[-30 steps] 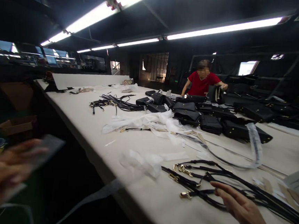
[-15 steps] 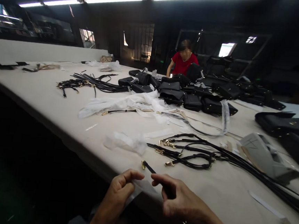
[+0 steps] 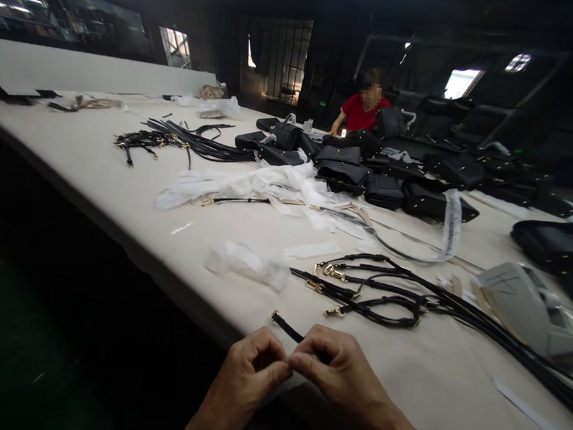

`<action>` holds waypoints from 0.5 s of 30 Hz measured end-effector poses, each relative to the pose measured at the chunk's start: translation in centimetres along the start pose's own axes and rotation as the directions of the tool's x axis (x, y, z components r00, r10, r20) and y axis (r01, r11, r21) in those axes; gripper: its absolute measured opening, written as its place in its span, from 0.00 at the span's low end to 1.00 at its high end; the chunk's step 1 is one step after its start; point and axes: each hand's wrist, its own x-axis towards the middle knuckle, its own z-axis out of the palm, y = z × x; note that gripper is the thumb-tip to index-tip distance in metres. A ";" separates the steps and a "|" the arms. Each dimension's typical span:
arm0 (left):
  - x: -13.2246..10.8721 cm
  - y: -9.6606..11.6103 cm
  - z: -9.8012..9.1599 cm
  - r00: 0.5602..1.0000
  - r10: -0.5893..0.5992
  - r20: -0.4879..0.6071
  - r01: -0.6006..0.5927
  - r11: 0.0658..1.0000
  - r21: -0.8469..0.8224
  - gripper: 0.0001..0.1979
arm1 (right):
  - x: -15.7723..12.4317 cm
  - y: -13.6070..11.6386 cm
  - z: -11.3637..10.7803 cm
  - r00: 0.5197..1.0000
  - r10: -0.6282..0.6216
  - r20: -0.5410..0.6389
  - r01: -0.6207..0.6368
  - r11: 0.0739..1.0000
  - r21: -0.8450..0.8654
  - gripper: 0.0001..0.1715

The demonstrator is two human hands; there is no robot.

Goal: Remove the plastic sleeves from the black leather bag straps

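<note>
My left hand (image 3: 248, 372) and my right hand (image 3: 334, 370) meet at the near edge of the long cream table (image 3: 119, 180), fingers curled and pinched together. A thin black strap (image 3: 287, 327) with a gold end sticks out from between them toward the upper left; the right hand's fingers close round it. What the left fingers pinch is hidden. Just beyond lies a bunch of black straps with gold clasps (image 3: 370, 296).
Crumpled clear wrapping (image 3: 247, 263) lies left of the straps, more white wrapping (image 3: 263, 189) further back. Black bags (image 3: 361, 168) fill the table's far middle and right, another strap bundle (image 3: 182, 142) the far left. A person in red (image 3: 363, 108) works at the far end. A grey folded piece (image 3: 519, 306) sits right.
My left hand came in from the far left, both hands took up one black strap at the table edge, and their fingertips have now closed together. The view dropped lower.
</note>
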 end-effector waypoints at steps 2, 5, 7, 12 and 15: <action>0.3 0.1 -0.2 1.000 0.006 -0.007 -0.006 0.999 -0.035 0.15 | -0.1 -0.4 -1.2 1.000 -0.026 0.007 0.026 1.000 -0.018 0.10; 0.5 -0.4 -0.5 1.000 -0.016 -0.008 0.015 0.994 -0.110 0.18 | -0.7 -1.5 -3.7 0.998 -0.033 -0.061 0.030 0.999 -0.044 0.17; 0.5 -1.0 -0.8 1.000 -0.019 -0.005 0.018 0.987 -0.160 0.21 | -1.4 -2.8 -5.4 0.992 0.012 -0.122 -0.017 0.999 -0.043 0.21; 0.5 -2.7 -1.0 0.999 0.040 0.015 -0.034 0.964 -0.265 0.22 | -3.4 -6.1 -7.8 0.933 0.250 -0.258 -0.212 0.963 0.165 0.26; 0.7 -3.7 -0.8 0.998 0.056 0.036 -0.040 0.938 -0.345 0.22 | -4.0 -7.3 -8.1 0.888 0.324 -0.327 -0.253 0.937 0.243 0.28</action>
